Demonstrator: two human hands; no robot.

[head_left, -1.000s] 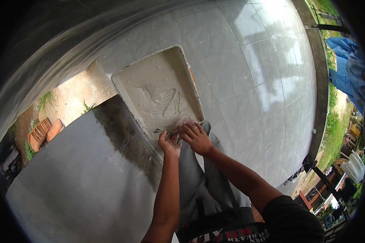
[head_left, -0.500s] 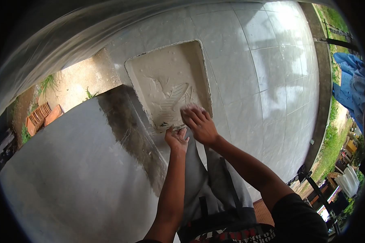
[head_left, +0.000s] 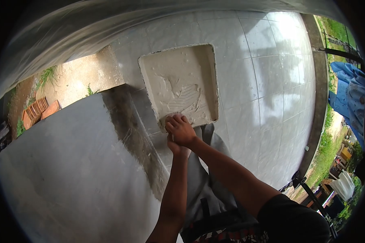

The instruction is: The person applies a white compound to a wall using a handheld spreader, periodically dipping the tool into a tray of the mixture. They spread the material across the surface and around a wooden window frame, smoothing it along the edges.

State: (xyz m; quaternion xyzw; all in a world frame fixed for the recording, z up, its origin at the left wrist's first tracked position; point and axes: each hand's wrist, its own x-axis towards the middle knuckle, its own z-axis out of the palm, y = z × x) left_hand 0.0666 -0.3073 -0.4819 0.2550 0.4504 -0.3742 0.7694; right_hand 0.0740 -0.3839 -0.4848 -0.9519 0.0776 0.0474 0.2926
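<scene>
Here, near the middle of the frame, the right hand [head_left: 181, 130] lies palm down with its fingers spread flat on the near edge of a square recess filled with pale grey wet mortar [head_left: 182, 87]. It grasps nothing; the fingertips press on the mortar surface at the lower left corner of the recess. The left hand [head_left: 178, 149] is directly under the right one and mostly hidden by it, so I cannot tell if it is clenched or relaxed, or if it holds something.

The recess sits in the upper middle of the frame, where one tile is missing from the glossy white tiled floor [head_left: 267, 93]. Its mortar shows ridged marks in the centre. To the left of the hands, a smooth grey concrete slab [head_left: 69, 170] fills the lower left of the frame, with a darker wet band along its edge. Grey trousers [head_left: 207, 178] are visible below the hands. At the far left lie some orange bricks [head_left: 36, 111] on the ground. At the right edge hangs a blue cloth [head_left: 353, 93].
</scene>
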